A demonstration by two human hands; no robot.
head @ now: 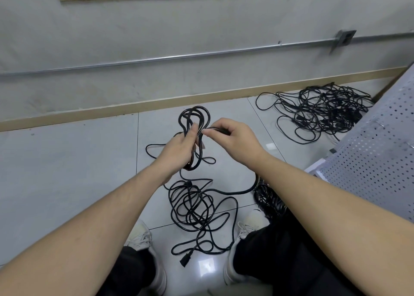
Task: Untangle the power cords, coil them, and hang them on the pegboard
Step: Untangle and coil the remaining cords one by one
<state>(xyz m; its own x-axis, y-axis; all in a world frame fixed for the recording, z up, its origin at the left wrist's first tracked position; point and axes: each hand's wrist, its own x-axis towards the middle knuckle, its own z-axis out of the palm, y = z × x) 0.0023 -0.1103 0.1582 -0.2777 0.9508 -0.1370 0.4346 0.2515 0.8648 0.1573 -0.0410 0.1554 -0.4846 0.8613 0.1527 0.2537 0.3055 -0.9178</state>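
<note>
Your left hand [179, 147] grips a coiled power cord [194, 119], its loops rising above your fist and hanging below it. Your right hand [233, 136] pinches the cord's end just beside that grip. A loose cord tangle [197, 208] lies on the floor [67, 165] beneath both hands.

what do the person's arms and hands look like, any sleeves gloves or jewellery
Both forearms are bare right to the bottom edge of the picture, with no sleeve showing. The left hand and right hand wear no gloves, and no ring, watch or wristband shows on either. Further down, the person wears black trousers and pale lace-up shoes.
</note>
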